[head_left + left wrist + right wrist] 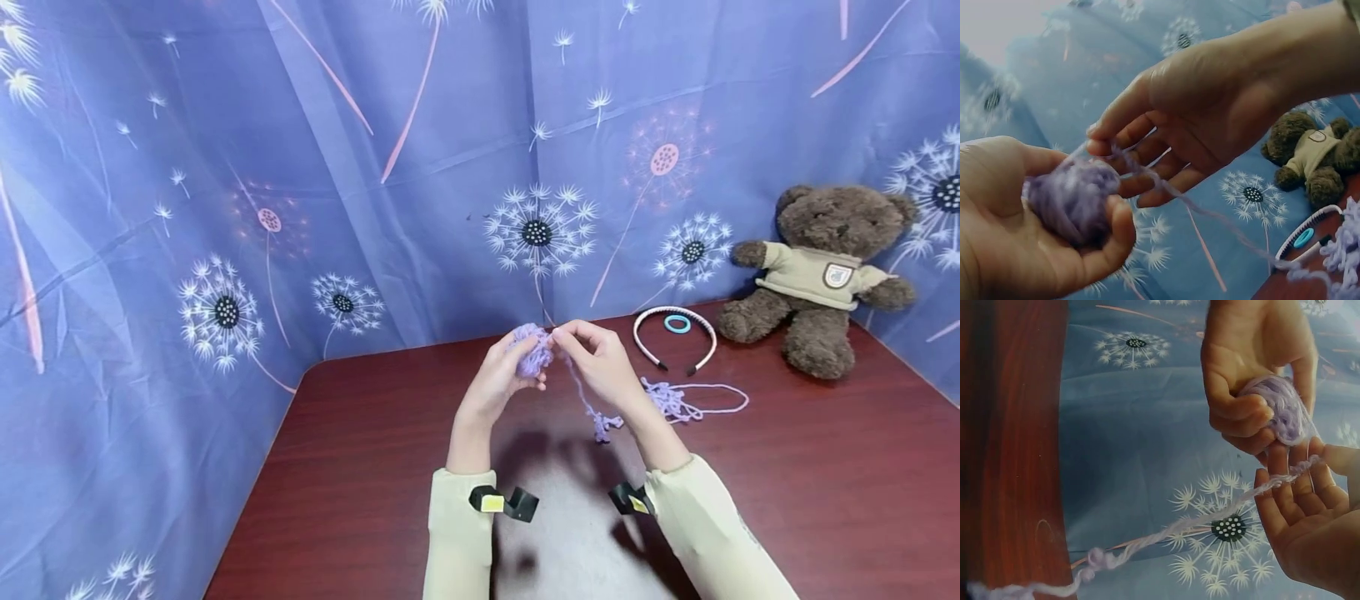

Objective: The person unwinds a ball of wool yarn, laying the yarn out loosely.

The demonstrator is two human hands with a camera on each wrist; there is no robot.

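Observation:
A small ball of purple yarn (1075, 200) sits in my left hand (491, 379), whose fingers and thumb curl round it. My right hand (603, 367) is just to its right and pinches the purple strand (1197, 209) between thumb and forefinger, close to the ball. In the right wrist view the other fingers of the right hand (1310, 519) are spread loosely below the ball. From the pinch the strand hangs down to a small knotted clump (602, 425) above or on the table; I cannot tell which.
A tangled heap of purple yarn (667, 400) lies on the dark red table (360, 467), partly behind the right forearm. Beyond it are a white headband (640, 325) and a blue ring (677, 323). A brown teddy bear (813, 275) sits at the back right. Patterned blue cloth (442, 250) hangs behind.

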